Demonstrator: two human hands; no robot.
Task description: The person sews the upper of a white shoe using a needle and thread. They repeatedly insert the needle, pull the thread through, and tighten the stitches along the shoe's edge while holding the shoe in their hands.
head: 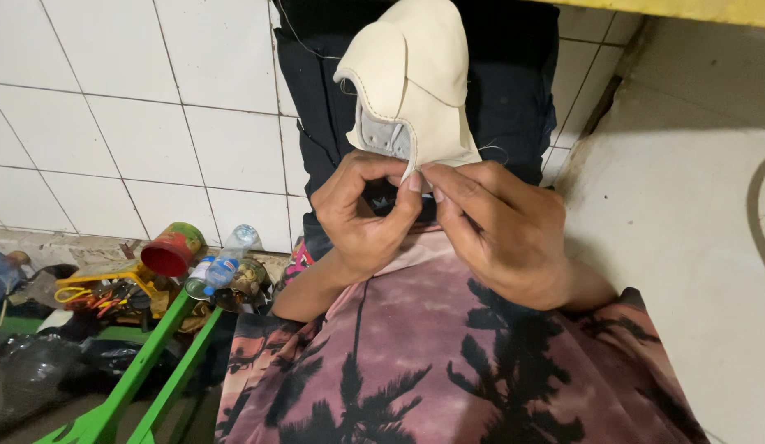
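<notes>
A cream leather shoe upper (415,74) with a grey lining stands upright over my lap. My left hand (362,218) and my right hand (501,230) meet at its lower edge. The fingertips of both hands pinch the rim of the upper close together. A thin thread hangs off the edge at the right. My dark trousers (514,90) lie behind the upper, and my shirt with a palm tree print (448,362) fills the foreground.
A white tiled floor (152,107) spreads to the left. A red tin can (173,249), a plastic bottle (226,261) and a yellow tray of small tools (103,284) sit at the lower left, beside green bars (144,370). A pale surface (695,230) lies right.
</notes>
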